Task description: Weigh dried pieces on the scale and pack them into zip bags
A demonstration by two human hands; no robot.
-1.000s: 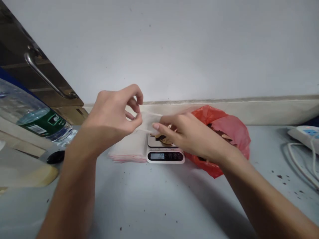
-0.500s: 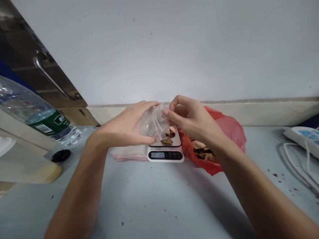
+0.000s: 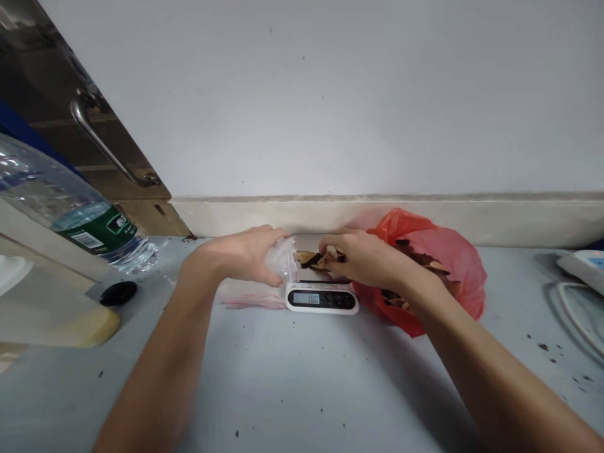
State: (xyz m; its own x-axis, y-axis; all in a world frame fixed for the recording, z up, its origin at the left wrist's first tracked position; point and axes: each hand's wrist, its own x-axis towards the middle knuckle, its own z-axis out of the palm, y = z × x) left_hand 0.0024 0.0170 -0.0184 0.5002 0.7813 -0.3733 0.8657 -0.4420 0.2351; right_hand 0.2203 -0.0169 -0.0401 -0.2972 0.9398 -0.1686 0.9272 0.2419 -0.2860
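The left hand (image 3: 250, 255) grips a clear bag (image 3: 282, 259), its mouth apparently facing the dried slices (image 3: 307, 258) on the scale (image 3: 323, 299) (reading 10.0); the right hand (image 3: 361, 257) closes around some slices.

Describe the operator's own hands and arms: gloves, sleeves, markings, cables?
Left hand and right hand are both bare: no gloves, rings or watch visible. Forearms are uncovered out to the picture's edge; no sleeves, cables or distinct markings show.
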